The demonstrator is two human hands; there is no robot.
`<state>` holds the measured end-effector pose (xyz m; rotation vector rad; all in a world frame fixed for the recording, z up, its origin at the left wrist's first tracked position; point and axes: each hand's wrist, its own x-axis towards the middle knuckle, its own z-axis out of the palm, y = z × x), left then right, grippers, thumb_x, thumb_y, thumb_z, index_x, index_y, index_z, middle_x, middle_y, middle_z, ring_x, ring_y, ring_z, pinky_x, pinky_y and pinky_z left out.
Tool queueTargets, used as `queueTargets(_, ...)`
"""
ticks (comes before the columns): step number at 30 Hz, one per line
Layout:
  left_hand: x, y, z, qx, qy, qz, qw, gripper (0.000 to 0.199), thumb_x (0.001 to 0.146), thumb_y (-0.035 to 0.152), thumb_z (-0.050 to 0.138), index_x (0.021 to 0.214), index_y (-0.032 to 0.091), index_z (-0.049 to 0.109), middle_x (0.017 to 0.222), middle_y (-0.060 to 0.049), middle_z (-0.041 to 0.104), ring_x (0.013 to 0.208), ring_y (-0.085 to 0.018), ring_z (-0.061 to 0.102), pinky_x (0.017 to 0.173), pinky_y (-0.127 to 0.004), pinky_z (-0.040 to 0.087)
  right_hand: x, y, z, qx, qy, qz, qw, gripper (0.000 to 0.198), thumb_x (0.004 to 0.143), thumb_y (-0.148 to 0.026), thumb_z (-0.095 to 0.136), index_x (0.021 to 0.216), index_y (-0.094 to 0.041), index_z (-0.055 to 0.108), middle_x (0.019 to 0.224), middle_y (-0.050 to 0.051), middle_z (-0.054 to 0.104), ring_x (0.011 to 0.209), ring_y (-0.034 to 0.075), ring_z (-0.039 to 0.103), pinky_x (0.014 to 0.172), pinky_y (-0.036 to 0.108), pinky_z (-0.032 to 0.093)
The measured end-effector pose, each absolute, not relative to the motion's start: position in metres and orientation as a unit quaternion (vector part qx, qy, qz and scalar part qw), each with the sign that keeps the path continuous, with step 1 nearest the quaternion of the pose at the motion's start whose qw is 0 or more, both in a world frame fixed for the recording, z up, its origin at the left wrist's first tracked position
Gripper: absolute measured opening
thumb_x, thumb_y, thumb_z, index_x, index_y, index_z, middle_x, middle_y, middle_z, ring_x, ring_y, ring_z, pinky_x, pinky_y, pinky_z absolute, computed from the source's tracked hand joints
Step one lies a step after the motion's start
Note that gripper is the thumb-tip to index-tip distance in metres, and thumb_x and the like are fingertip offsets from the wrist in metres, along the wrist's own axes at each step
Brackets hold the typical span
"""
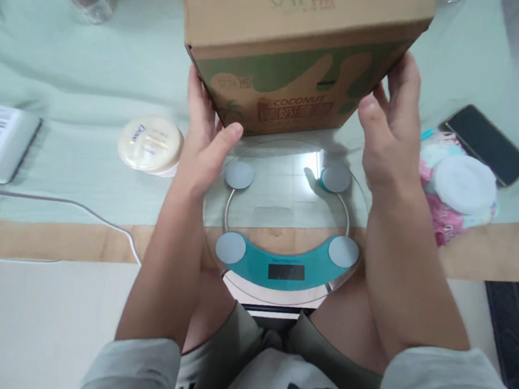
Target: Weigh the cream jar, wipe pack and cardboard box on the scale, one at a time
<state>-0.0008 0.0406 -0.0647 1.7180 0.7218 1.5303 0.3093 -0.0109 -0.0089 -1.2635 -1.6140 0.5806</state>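
Both hands grip a brown cardboard box [295, 57] with green print and the word COCONUT, one at each side. My left hand [208, 134] holds its lower left edge, thumb along the near side. My right hand [392, 128] supports the lower right edge, with its fingers partly hidden behind the box. Below and nearer to me lies a round glass bathroom scale [280, 212] with a teal display panel and several round metal pads. Its small display looks dark. Whether the box touches the table behind the scale I cannot tell.
Left of my forearm sits a round Dove tub [149, 143]; farther left are a white box-shaped item [2, 144] and a white cable [79, 203]. At right, a white round lid [465, 184] lies on a colourful packet [443, 221] beside a black phone [487, 144]. A pale green cloth [91, 80] covers the table.
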Motion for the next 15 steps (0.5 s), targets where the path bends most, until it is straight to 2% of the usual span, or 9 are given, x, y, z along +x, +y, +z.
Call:
queueTargets(2, -0.006, 0.037, -0.062, 0.650, 0.296, 0.640, 0.285, 0.079, 0.082, 0.079, 0.081, 0.143, 0.036, 0.057, 0.150, 0.000, 0.059, 0.145, -0.027, 0.053, 0.123, -0.048, 0.042, 0.320, -0.023, -0.002, -0.565, -0.647, 0.186, 0.477, 0.069, 0.103, -0.048, 0.057, 0.159, -0.017, 0.033, 0.171, 0.015, 0.037, 0.161, 0.023, 0.042, 0.136, 0.047, 0.039)
queueTargets(3, -0.008, 0.033, -0.057, 0.636, 0.301, 0.664, 0.251, 0.071, 0.085, 0.080, 0.079, 0.132, 0.029, 0.062, 0.129, -0.002, 0.064, 0.124, -0.023, 0.062, 0.110, -0.047, 0.048, 0.327, -0.032, 0.004, -0.596, -0.639, 0.141, 0.466, 0.065, 0.100, -0.044, 0.062, 0.154, -0.016, 0.042, 0.163, 0.017, 0.046, 0.154, 0.026, 0.050, 0.133, 0.050, 0.042)
queueTargets(4, -0.009, 0.027, -0.051, 0.623, 0.305, 0.683, 0.229, 0.064, 0.087, 0.078, 0.078, 0.117, 0.023, 0.064, 0.107, -0.001, 0.063, 0.100, -0.017, 0.063, 0.095, -0.044, 0.049, 0.336, -0.041, 0.011, -0.626, -0.633, 0.088, 0.447, 0.060, 0.096, -0.040, 0.066, 0.148, -0.015, 0.050, 0.155, 0.018, 0.053, 0.148, 0.029, 0.055, 0.130, 0.052, 0.044)
queueTargets(6, -0.004, 0.012, -0.036, 0.627, 0.323, 0.670, 0.231, 0.057, 0.091, 0.072, 0.077, 0.089, 0.018, 0.059, 0.076, 0.001, 0.048, 0.066, -0.009, 0.047, 0.070, -0.037, 0.039, 0.353, -0.060, 0.024, -0.683, -0.620, -0.010, 0.387, 0.053, 0.090, -0.033, 0.072, 0.138, -0.015, 0.061, 0.145, 0.018, 0.059, 0.140, 0.032, 0.058, 0.126, 0.055, 0.045)
queueTargets(8, 0.009, -0.004, -0.025, 0.665, 0.359, 0.595, 0.272, 0.061, 0.095, 0.069, 0.074, 0.069, 0.019, 0.049, 0.060, 0.002, 0.037, 0.055, -0.008, 0.033, 0.059, -0.035, 0.028, 0.369, -0.075, 0.031, -0.747, -0.577, -0.072, 0.323, 0.062, 0.079, -0.026, 0.082, 0.137, -0.016, 0.063, 0.147, 0.018, 0.058, 0.144, 0.036, 0.053, 0.128, 0.059, 0.041)
queueTargets(11, 0.030, -0.019, -0.025, 0.714, 0.397, 0.479, 0.321, 0.068, 0.096, 0.065, 0.069, 0.055, 0.021, 0.036, 0.050, 0.002, 0.028, 0.051, -0.010, 0.023, 0.053, -0.036, 0.018, 0.384, -0.090, 0.028, -0.857, -0.463, -0.063, 0.218, 0.093, 0.058, -0.010, 0.092, 0.145, -0.019, 0.060, 0.151, 0.019, 0.055, 0.148, 0.039, 0.051, 0.130, 0.059, 0.039)
queueTargets(15, 0.042, -0.019, -0.041, 0.759, 0.418, 0.371, 0.335, 0.063, 0.086, 0.050, 0.079, 0.051, 0.023, 0.034, 0.046, 0.005, 0.023, 0.050, -0.010, 0.022, 0.055, -0.034, 0.018, 0.391, -0.101, 0.017, -0.884, -0.449, -0.007, 0.131, 0.103, 0.055, -0.010, 0.095, 0.150, -0.021, 0.058, 0.151, 0.022, 0.057, 0.143, 0.038, 0.057, 0.124, 0.056, 0.046)
